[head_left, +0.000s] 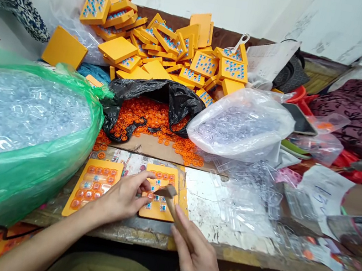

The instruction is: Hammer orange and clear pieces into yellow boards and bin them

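Observation:
Two yellow trays lie at the table's front edge. The left tray (pixel 92 187) is filled with orange rings and clear caps. My left hand (pixel 124 195) rests with its fingertips on the second yellow tray (pixel 158 208), which has orange rings along its top rows. My right hand (pixel 196 260) grips a small wooden hammer (pixel 170 198), its head hovering just over that tray. Loose orange rings (pixel 155 124) spill from a black bag (pixel 160 95) behind the trays.
A large green bag of clear plastic caps (pixel 19 127) fills the left. A clear bag of caps (pixel 241 125) sits right of centre. Finished yellow trays (pixel 168 45) are heaped at the back. Loose clear caps (pixel 256 180), papers and bags clutter the right side.

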{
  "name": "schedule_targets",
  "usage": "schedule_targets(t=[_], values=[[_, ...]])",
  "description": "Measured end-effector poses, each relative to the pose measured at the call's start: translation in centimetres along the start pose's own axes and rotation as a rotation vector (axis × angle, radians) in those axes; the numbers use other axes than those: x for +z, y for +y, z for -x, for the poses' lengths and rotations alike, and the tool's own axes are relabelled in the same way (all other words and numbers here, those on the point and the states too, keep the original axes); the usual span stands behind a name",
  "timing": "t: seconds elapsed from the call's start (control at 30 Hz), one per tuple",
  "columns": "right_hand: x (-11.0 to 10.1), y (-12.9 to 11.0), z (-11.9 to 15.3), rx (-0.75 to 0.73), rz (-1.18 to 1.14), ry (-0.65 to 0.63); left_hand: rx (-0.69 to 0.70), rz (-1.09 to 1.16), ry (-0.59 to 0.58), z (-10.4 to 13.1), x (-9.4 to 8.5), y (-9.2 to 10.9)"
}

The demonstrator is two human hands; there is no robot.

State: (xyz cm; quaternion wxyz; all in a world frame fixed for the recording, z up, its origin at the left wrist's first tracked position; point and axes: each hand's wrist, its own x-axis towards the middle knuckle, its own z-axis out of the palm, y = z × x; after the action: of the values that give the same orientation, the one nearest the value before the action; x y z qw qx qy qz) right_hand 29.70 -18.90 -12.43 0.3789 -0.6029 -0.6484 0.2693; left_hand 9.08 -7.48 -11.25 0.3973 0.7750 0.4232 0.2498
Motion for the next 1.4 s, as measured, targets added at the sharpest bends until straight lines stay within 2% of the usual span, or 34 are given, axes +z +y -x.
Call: schedule_targets(t=[0.1, 0.2, 0.33, 0.47, 0.63, 0.73, 0.83, 0.93, 1.07, 1.17, 1.3, 1.4], values=[[0.3, 1.1, -0.5, 0.200, -0.166, 0.190, -0.037, -0.133, 0.090, -2.9, -1.3, -0.3], [0.8, 2.1, -1.0, 0.334, -0.310, 0.335, -0.029, -0.283, 0.196, -7.5, -2.0, -1.1], [1.1, 2.6, -1.0, 0.363, -0.378, 0.359, -0.009, -0.330, 0.165, -12.7, -1.5, -2.2], [1.0, 2.4, -0.7, 0.347, -0.371, 0.337, -0.047, -0.363, 0.111, -14.3, -1.1, -2.4], [1.1, 2.1, -0.8, 0.400, -0.433, 0.326, -0.064, -0.363, 0.009, -13.5, -1.1, -2.3], [1.2, 1.8, -0.9, 0.450, -0.495, 0.328, -0.051, -0.370, 0.006, -13.2, -0.9, -2.3], [0.9, 1.6, -0.9, 0.431, -0.467, 0.325, -0.043, -0.359, 0.003, -12.6, -0.8, -1.9], [0.3, 1.7, -0.3, 0.360, -0.345, 0.328, -0.019, -0.311, -0.015, -10.0, -0.7, -0.7], [-0.2, 1.8, 0.6, 0.247, -0.181, 0.283, 0.072, -0.193, -0.022, -4.2, 0.1, 1.3], [-0.5, 0.8, 0.7, 0.096, -0.099, 0.238, 0.128, -0.170, -0.019, -0.9, 1.2, 1.7], [-1.1, -1.0, 0.2, -0.142, -0.035, 0.263, 0.136, -0.155, 0.059, 0.4, 2.4, 1.0], [-1.2, -1.7, 0.1, -0.218, -0.006, 0.228, 0.158, -0.132, 0.119, 0.3, 2.4, 0.6]])
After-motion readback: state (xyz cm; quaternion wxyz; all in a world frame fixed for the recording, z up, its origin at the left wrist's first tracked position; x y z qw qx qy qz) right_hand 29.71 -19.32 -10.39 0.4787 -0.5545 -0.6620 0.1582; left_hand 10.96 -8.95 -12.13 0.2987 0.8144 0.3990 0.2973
